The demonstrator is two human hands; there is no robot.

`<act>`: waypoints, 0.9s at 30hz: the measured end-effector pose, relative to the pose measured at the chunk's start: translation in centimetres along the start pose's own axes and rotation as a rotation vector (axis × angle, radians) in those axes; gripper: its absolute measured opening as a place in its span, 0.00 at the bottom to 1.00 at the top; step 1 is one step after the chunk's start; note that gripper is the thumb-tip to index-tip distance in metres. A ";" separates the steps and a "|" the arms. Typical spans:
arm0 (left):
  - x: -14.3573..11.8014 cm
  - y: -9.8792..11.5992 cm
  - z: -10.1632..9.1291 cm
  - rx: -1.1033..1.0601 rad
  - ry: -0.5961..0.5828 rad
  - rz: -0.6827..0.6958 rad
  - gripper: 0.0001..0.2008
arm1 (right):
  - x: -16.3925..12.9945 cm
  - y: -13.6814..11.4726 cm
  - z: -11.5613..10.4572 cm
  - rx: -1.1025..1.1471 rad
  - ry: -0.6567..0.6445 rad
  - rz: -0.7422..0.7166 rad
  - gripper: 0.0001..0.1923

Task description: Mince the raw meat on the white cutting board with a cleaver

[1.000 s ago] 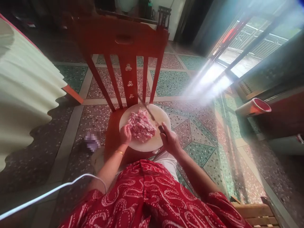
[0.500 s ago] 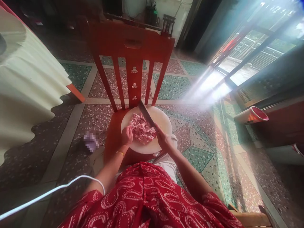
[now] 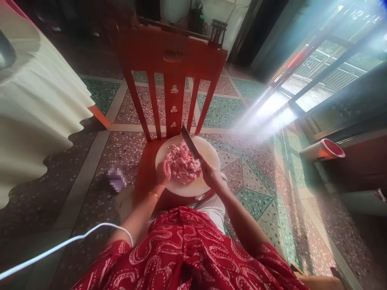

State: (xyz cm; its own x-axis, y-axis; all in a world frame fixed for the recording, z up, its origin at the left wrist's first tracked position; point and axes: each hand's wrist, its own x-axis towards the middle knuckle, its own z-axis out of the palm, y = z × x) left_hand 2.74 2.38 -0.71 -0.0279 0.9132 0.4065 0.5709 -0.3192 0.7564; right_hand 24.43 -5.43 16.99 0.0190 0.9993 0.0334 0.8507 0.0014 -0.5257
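Note:
A round white cutting board (image 3: 208, 151) lies on the seat of a red wooden chair (image 3: 172, 60) in front of me. A heap of pink minced meat (image 3: 183, 163) covers the middle of the board. My right hand (image 3: 209, 174) grips the handle of a knife (image 3: 190, 141), whose blade slants up and away over the right side of the meat. At the meat's left edge rests my left hand (image 3: 163, 172), fingers curled against the heap, a gold bangle on its wrist.
A table with a pale scalloped cloth (image 3: 39, 117) stands at the left. A red cylinder (image 3: 323, 150) lies on its side on the floor at the right, near a dark cabinet. A white cable (image 3: 63, 243) crosses the lower left. Patterned terrazzo floor surrounds the chair.
The knife in my right hand has shifted from lying low across the meat to a steeper, raised slant. My left hand stays at the meat's left edge. The view has shifted slightly.

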 end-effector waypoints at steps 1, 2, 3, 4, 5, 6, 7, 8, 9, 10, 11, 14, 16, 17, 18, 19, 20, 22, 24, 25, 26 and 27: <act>0.0 0.0 0.0 0.013 0.013 0.002 0.13 | 0.1 -0.6 -0.8 0.025 0.071 -0.037 0.27; 0.0 -0.1 0.1 0.029 0.024 0.000 0.13 | 0.2 -1.2 -1.1 0.046 0.128 -0.069 0.28; 0.0 -0.1 0.1 0.040 0.025 -0.006 0.14 | 0.5 -1.5 -0.9 0.054 0.165 -0.085 0.28; 0.0 -0.1 0.1 0.047 0.015 -0.012 0.14 | 0.7 -1.6 -0.3 0.048 0.171 -0.085 0.29; 0.0 -0.2 0.1 0.055 0.006 -0.021 0.14 | 0.8 -1.5 0.7 0.028 0.135 -0.072 0.29; 0.0 -0.2 0.1 0.062 -0.002 -0.029 0.14 | 0.9 -1.2 1.8 -0.001 0.074 -0.046 0.29; 0.0 -0.2 0.1 0.067 -0.010 -0.033 0.14 | 0.8 -0.8 2.9 -0.038 -0.027 -0.016 0.29; 0.0 -0.2 0.1 0.070 -0.014 -0.037 0.14 | 0.7 -0.3 3.6 -0.065 -0.117 0.025 0.28; 0.0 -0.2 0.0 0.069 -0.016 -0.041 0.13 | 0.5 0.0 4.0 -0.081 -0.188 0.056 0.27; 0.0 -0.1 0.0 0.066 -0.018 -0.043 0.13 | 0.3 0.3 3.8 -0.078 -0.220 0.071 0.27; 0.0 0.0 0.0 0.062 -0.020 -0.043 0.13 | 0.0 0.3 3.1 -0.057 -0.205 0.068 0.26; 0.1 0.3 -0.1 0.056 -0.018 -0.028 0.13 | -0.2 -0.6 -0.1 0.057 -0.003 -0.042 0.26; 0.1 0.4 -0.1 0.053 -0.013 -0.021 0.13 | 0.1 -1.3 -1.1 0.117 0.149 -0.119 0.27; 0.1 0.4 0.0 0.051 -0.012 -0.023 0.13 | 0.3 -1.4 -0.8 0.131 0.203 -0.133 0.27; 0.1 0.3 0.0 0.050 -0.013 -0.028 0.13 | 0.4 -1.3 -0.1 0.131 0.228 -0.127 0.28; 0.1 0.3 0.0 0.051 -0.015 -0.033 0.13 | 0.4 -1.0 1.0 0.118 0.207 -0.102 0.28; 0.1 0.3 0.0 0.052 -0.016 -0.035 0.13 | 0.4 -0.6 2.2 0.096 0.158 -0.056 0.27; 0.1 0.2 -0.1 0.054 -0.014 -0.040 0.12 | 0.1 0.3 3.9 0.038 -0.057 0.048 0.27; 0.1 0.2 -0.1 0.054 -0.031 -0.044 0.12 | -0.3 0.7 3.8 0.018 -0.185 0.091 0.26; 0.1 0.2 -0.1 0.053 -0.042 -0.043 0.13 | -0.4 0.5 3.1 0.032 -0.170 0.076 0.25; 0.1 0.2 -0.1 0.054 -0.049 -0.040 0.13 | -0.4 0.2 2.1 0.061 -0.112 0.038 0.25; 0.1 0.3 -0.1 0.055 -0.052 -0.035 0.13 | -0.3 -0.2 1.0 0.095 -0.028 -0.013 0.25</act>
State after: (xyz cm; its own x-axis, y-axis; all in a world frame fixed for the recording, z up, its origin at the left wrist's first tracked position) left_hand 2.80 2.34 -0.44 -0.0070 0.9361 0.3516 0.6149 -0.2733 0.7398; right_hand 23.68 -5.70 16.21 -0.0074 0.9998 0.0176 0.7971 0.0165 -0.6037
